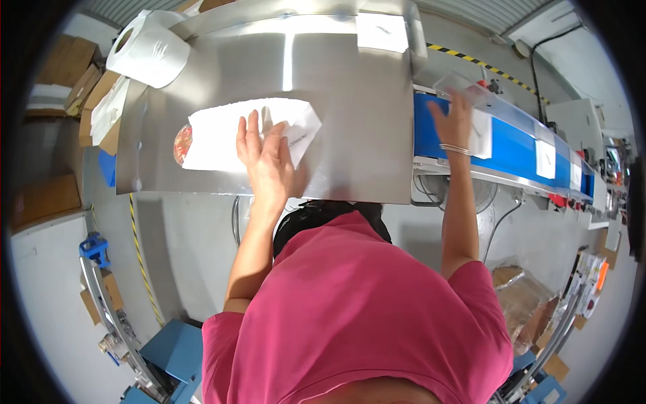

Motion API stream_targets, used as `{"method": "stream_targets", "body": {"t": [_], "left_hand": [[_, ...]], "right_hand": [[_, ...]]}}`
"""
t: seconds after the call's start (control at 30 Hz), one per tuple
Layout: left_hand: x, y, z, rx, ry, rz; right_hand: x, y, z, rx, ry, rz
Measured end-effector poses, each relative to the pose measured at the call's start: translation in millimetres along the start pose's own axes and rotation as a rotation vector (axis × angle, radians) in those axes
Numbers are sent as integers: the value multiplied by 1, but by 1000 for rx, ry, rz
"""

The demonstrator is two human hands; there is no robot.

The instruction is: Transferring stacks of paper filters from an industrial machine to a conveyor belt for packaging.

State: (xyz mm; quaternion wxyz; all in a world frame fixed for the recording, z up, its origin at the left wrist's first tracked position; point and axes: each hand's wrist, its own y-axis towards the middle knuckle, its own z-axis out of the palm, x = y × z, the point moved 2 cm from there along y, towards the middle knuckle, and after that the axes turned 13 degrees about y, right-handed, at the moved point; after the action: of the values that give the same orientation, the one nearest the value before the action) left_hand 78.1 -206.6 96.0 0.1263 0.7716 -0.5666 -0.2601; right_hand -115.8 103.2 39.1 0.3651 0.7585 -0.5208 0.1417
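My left hand (268, 161) lies on a white paper-like sheet or packet (215, 138) on the steel table (350, 121), with its fingers spread. From the sheet's left end peeks a rounded, red-patterned thing (182, 145); the rest of it is hidden. Out to the right, my right hand (455, 122) hangs over the blue conveyor belt (515, 145), thumb and fingers apart and slightly blurred. A flat white packet (482, 133) lies on the belt beside that hand. I see nothing in its grasp.
More white packets (546, 159) lie farther along the belt, beside a clear guard (511, 111). A large white roll (148, 50) stands at the table's far left corner. Another white packet (381, 32) rests at the far right. Cardboard boxes (101, 101) stand left of the table.
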Motion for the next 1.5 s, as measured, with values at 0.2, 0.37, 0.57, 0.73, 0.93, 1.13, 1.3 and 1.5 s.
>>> {"method": "stream_targets", "body": {"t": [0.2, 0.37, 0.57, 0.73, 0.93, 1.13, 1.3, 1.5], "left_hand": [[0, 4, -8, 94, -58, 22], [-5, 8, -12, 108, -58, -12], [15, 5, -9, 41, 19, -56], [19, 3, -10, 80, -32, -61], [16, 5, -5, 60, -93, -81], [14, 5, -10, 104, -68, -34], [10, 9, -15, 120, -58, -43], [32, 6, -11, 14, 1, -74]], "right_hand": [[156, -4, 79, 840, 858, 21], [146, -4, 109, 862, 815, -147], [56, -20, 77, 288, 769, 390], [-42, -6, 4, 117, 210, 520], [5, -2, -5, -28, -45, 0], [160, -3, 87, 926, 800, -11], [155, 0, 131, 970, 796, -228], [65, -15, 94, 357, 660, 116]]}}
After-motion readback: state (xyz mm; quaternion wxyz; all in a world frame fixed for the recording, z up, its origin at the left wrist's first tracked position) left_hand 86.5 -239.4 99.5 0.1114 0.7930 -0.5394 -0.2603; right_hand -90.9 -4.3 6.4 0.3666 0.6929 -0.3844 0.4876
